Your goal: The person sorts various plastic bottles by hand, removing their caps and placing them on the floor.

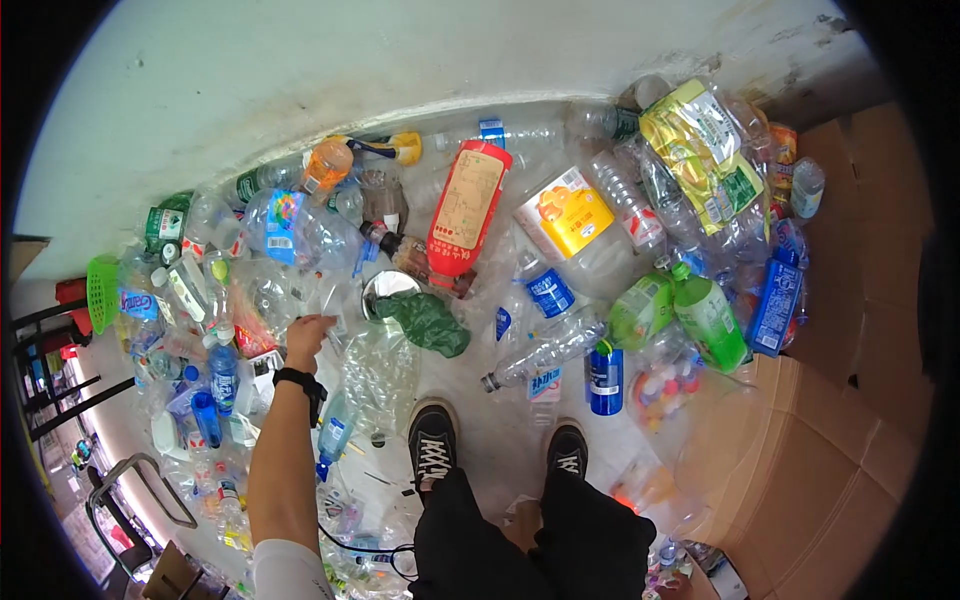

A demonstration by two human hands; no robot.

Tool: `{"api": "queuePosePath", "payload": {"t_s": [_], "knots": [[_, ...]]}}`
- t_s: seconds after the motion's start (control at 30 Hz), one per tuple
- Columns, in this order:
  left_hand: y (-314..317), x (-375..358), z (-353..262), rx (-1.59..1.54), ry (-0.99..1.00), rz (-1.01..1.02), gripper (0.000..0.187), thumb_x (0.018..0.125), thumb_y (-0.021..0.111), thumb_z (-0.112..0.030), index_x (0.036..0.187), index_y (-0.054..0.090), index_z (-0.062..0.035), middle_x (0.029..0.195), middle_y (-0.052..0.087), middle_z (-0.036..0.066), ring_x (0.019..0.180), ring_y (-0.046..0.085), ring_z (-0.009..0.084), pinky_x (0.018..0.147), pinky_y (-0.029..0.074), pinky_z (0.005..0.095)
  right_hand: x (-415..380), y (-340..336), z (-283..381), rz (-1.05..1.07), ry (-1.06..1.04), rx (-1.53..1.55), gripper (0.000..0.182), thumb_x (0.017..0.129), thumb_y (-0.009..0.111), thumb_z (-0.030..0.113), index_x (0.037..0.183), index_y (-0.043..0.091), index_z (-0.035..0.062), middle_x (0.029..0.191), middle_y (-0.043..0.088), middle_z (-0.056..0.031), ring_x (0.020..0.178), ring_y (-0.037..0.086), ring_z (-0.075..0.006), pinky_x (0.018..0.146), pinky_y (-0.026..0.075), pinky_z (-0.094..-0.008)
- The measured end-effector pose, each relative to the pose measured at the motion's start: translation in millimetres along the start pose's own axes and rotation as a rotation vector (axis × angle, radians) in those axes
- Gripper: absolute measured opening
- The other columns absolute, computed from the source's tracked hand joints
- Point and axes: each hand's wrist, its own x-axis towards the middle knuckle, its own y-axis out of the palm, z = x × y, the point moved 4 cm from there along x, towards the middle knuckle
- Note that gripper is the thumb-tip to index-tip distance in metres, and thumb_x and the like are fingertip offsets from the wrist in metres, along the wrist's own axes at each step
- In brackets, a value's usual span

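Observation:
My left hand (308, 340), with a black watch on its wrist, reaches over the pile of plastic waste. Its fingers are drawn together beside some clear plastic; what they hold, if anything, I cannot make out. Just right of it lie a crumpled clear plastic bottle (378, 375), a crushed dark green bottle (428, 322) and a round silvery lid or dish (388, 288). A large clear bottle with a blue label (300, 235) is farther up. My right hand cannot be made out.
Plastic bottles surround my black shoes (434, 440). A red container (468, 215), a green bottle (710, 318) and a blue can (605, 380) lie ahead. Brown cardboard (830, 440) stands at the right, a pale wall (400, 60) at the back, a green basket (102, 294) at the left.

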Motion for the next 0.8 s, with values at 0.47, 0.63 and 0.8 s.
{"api": "queuePosePath", "payload": {"t_s": [0.47,0.63,0.8], "knots": [[-129.4,-210.1,-100.3,-0.445,0.272,0.193,0.014,0.088,0.075,-0.016,0.101,0.072,-0.0108,0.085,0.065,-0.005,0.067,0.053,0.0037,0.064,0.043,0.0218,30.8,-25.0,95.7,-0.175,-0.350,-0.033,0.039,0.091,0.073,0.018,0.122,0.059,-0.0017,0.104,0.067,-0.0123,0.091,0.065,-0.0247,0.080,0.056,-0.0413],[-116.7,-327.7,-175.5,-0.529,0.458,0.458,0.012,0.092,0.072,-0.018,0.103,0.071,-0.0147,0.099,0.068,-0.005,0.094,0.058,0.0074,0.083,0.047,0.0285,19.6,-61.6,217.8,-0.354,-0.607,0.303,0.045,0.078,0.080,0.017,0.115,0.065,-0.0029,0.089,0.069,-0.0108,0.081,0.066,-0.0182,0.074,0.054,-0.0323],[-59.4,-460.1,-229.2,-0.410,0.666,0.681,0.014,0.093,0.070,-0.017,0.106,0.069,-0.0145,0.104,0.068,-0.004,0.100,0.059,0.0105,0.088,0.047,0.0343,-60.5,-111.0,346.9,-0.300,-0.899,0.424,0.035,0.081,0.084,0.017,0.111,0.071,0.0032,0.089,0.068,-0.0019,0.082,0.060,-0.0095,0.074,0.052,-0.0268]]}}
